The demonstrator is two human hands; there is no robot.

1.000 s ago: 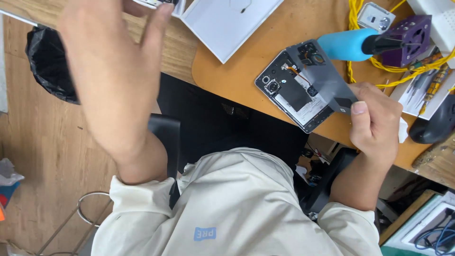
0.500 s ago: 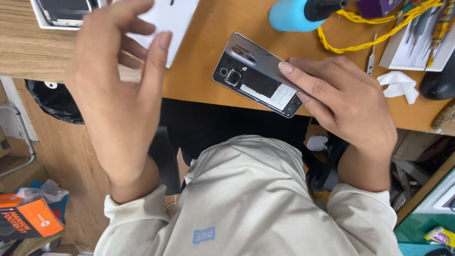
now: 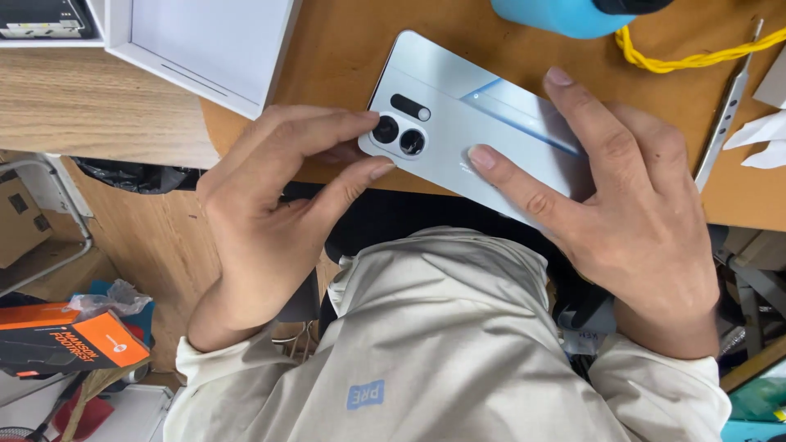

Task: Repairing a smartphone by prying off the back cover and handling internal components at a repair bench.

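Observation:
A pale silver-blue phone (image 3: pixel 458 123) lies back side up at the near edge of the wooden desk (image 3: pixel 352 49), its two round camera lenses facing up. My left hand (image 3: pixel 278 205) grips the phone's camera end, thumb and fingers around the corner. My right hand (image 3: pixel 622 213) presses on the other half, with two fingers spread flat across the back cover. Both hands hold the phone over the desk edge, above my lap.
A white box lid (image 3: pixel 205 41) sits at the back left. A blue cylinder (image 3: pixel 565 12), a yellow cable (image 3: pixel 688 57), a thin metal tool (image 3: pixel 725 115) and white tissue (image 3: pixel 757 139) lie to the right. An orange box (image 3: pixel 65 344) is on the floor.
The phone's open inside showed a second ago; now its back cover is on and faces up. My left hand came down from the air and took the camera end.

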